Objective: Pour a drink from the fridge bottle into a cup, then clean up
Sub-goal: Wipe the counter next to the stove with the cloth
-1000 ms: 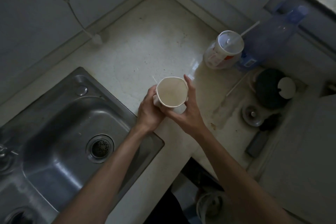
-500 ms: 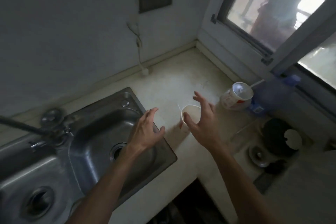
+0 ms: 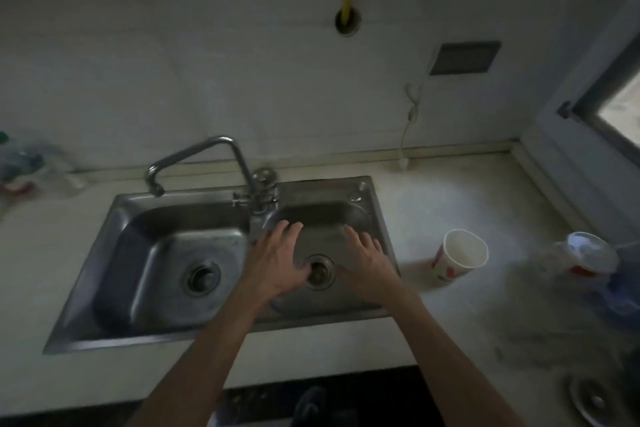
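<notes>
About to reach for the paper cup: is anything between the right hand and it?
Nothing visible. The right hand is open over the right sink basin; the cup stands upright on the counter right of the sink, only sink rim and bare counter between.

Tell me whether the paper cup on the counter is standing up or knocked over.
Upright: the paper cup stands on its base on the counter beside the sink, its open mouth facing up.
</notes>
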{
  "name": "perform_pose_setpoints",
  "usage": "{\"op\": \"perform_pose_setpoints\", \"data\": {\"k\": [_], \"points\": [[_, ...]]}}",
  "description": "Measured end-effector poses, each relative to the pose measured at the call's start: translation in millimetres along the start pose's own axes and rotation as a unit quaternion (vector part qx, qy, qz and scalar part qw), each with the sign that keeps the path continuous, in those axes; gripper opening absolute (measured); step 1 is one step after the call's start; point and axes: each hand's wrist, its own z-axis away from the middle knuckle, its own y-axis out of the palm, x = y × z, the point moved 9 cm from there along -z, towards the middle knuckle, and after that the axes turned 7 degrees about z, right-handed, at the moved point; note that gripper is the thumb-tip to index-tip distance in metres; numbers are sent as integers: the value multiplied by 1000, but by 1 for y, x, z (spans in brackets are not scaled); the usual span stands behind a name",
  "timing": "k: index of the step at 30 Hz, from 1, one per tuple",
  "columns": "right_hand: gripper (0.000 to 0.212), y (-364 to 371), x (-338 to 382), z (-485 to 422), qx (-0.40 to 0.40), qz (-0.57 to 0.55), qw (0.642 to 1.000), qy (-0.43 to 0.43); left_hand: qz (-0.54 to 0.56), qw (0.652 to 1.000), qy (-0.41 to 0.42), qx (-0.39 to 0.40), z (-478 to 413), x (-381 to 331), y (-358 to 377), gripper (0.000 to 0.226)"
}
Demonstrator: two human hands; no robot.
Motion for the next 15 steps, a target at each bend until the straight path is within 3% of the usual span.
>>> {"op": "perform_pose_setpoints", "data": {"k": [15], "points": [[79, 27, 100, 12, 67, 73, 989, -108, 40, 994, -96, -45, 82, 99, -27, 72]]}}
